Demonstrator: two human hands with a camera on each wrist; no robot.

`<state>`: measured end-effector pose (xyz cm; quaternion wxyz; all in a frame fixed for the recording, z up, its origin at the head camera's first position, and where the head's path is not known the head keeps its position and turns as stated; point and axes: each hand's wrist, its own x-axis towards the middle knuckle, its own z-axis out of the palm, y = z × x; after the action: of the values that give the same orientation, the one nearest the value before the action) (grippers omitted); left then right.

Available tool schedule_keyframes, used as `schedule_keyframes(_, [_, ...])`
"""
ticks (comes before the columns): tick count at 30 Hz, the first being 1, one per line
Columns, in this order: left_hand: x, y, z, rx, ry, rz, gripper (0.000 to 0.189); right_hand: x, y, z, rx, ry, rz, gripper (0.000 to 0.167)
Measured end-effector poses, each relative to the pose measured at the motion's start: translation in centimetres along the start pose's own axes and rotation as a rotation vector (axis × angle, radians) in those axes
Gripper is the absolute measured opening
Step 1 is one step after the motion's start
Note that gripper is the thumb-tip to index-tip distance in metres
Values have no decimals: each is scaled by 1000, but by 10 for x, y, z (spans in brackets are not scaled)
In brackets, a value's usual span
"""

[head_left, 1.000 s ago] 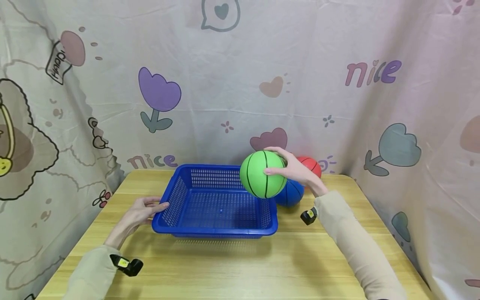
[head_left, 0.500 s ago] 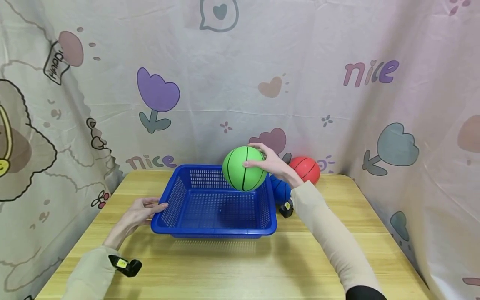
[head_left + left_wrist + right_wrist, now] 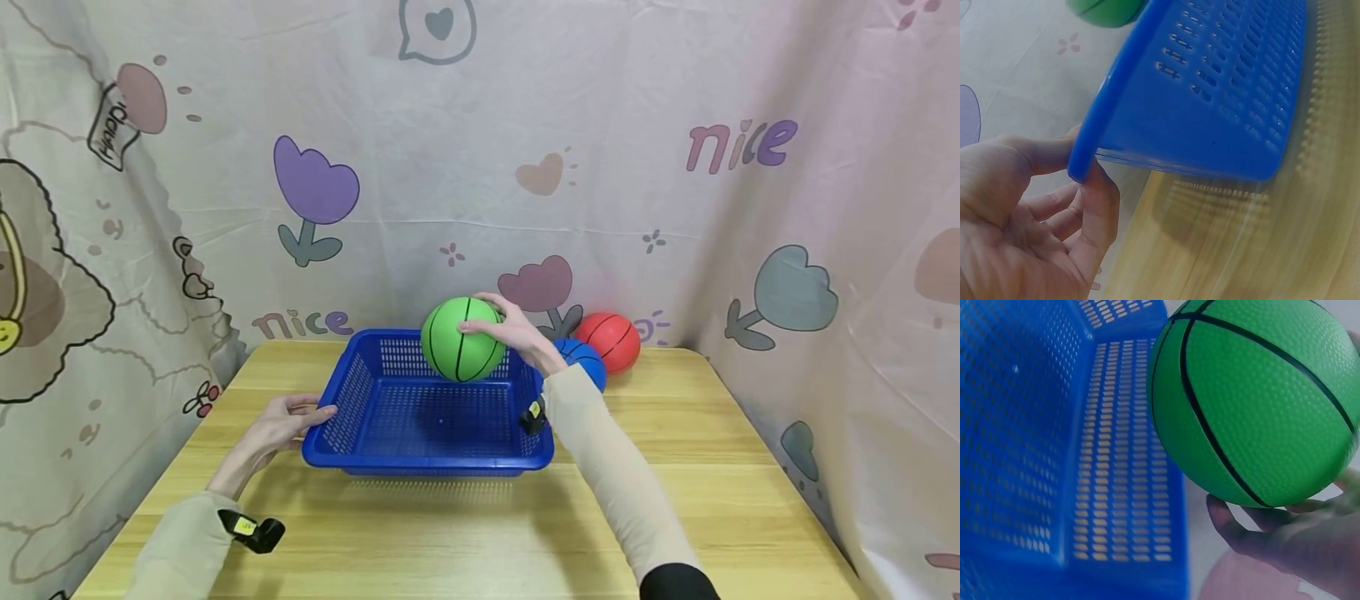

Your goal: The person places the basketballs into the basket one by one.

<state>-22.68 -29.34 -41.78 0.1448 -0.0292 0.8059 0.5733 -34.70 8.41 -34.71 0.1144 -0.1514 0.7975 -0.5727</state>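
Observation:
A green toy basketball [image 3: 453, 342] with black lines is held up over the back part of a blue plastic basket [image 3: 427, 462]. My right hand [image 3: 513, 327] grips the ball from its right side, thumb in front and fingers behind. In the right wrist view the ball [image 3: 1254, 406] hangs beside the basket's slotted wall [image 3: 1129, 456], with fingertips [image 3: 1235, 528] under it. At the basket's left end, my left hand [image 3: 281, 425] pinches the rim between thumb and fingers. The left wrist view shows that left hand [image 3: 1041, 212] on the rim's corner [image 3: 1085, 150].
Right of the basket, a blue ball [image 3: 585, 358] sits on the wooden table [image 3: 420, 542], partly behind the right forearm. A red ball [image 3: 611, 342] lies just behind it. A printed curtain [image 3: 450, 167] hangs close behind the table and at both sides.
My right hand has carried the green ball leftward, from the basket's right end to over its back middle. The left hand and the basket have stayed in place.

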Motion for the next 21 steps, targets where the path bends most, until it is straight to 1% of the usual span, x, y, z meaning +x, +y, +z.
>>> schedule_keyframes(12, [0,-1,0,13,2,5,75,13,13,37,82,24,77,80])
schedule_keyframes(21, [0,-1,0,6,4,7,74,19,22,59,141,52,94,81])
